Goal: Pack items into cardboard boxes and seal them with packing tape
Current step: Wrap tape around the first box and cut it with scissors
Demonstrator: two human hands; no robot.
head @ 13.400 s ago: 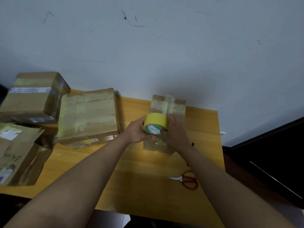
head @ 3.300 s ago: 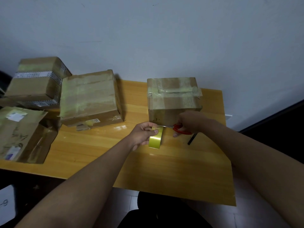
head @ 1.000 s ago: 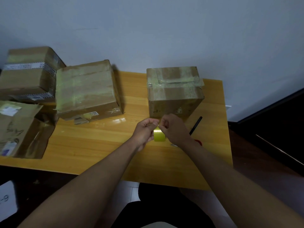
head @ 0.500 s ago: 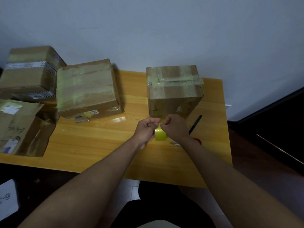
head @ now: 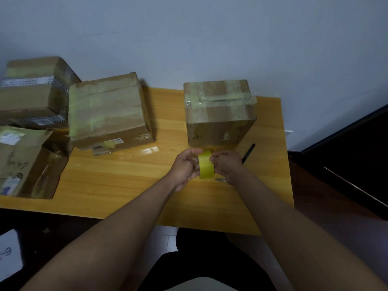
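Single head-worn view, angled forward and down over the table (head: 126, 185). Wall (head: 189, 38) at 12 o'clock. Forearms enter from 6 o'clock, close.

A plain pale blue-grey wall (head: 210, 38) fills the upper part of the view, marked faintly in places. Against it stands a glossy yellow wooden table (head: 126, 181), catching a small light reflection, with dark brown flooring (head: 336, 206) to the right.

The wooden desk (head: 126, 185) carries a taped box (head: 219, 114) near its far right corner, a black pen (head: 248, 153) beside it, and more boxes (head: 109, 112) along the left.
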